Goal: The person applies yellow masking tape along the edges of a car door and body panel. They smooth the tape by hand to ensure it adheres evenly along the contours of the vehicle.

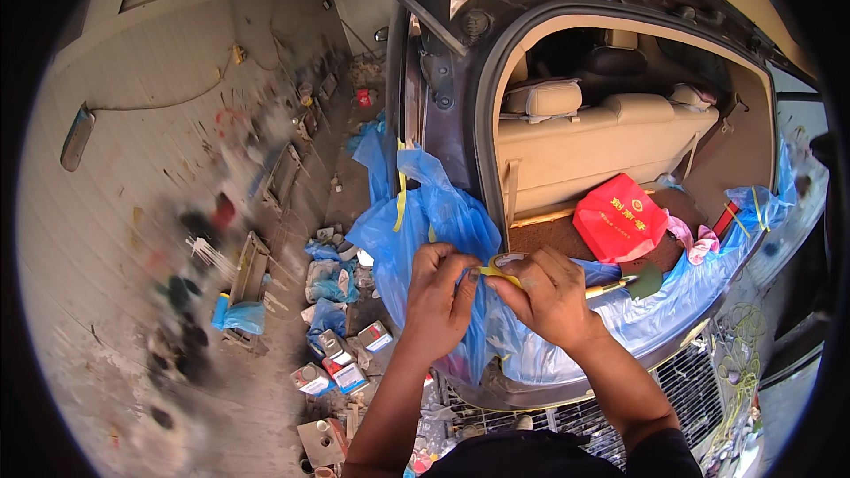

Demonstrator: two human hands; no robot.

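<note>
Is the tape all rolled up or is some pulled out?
Some is pulled out: a yellow strip runs from the roll in the right hand to the left hand.

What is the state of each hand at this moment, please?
Left hand: closed, seemingly pinching the end of the yellow strip.
Right hand: closed, holding the tape roll.

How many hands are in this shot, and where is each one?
2. The left hand pinches the end of a roll of yellow tape; the right hand holds the roll. No other hand shows.
</note>
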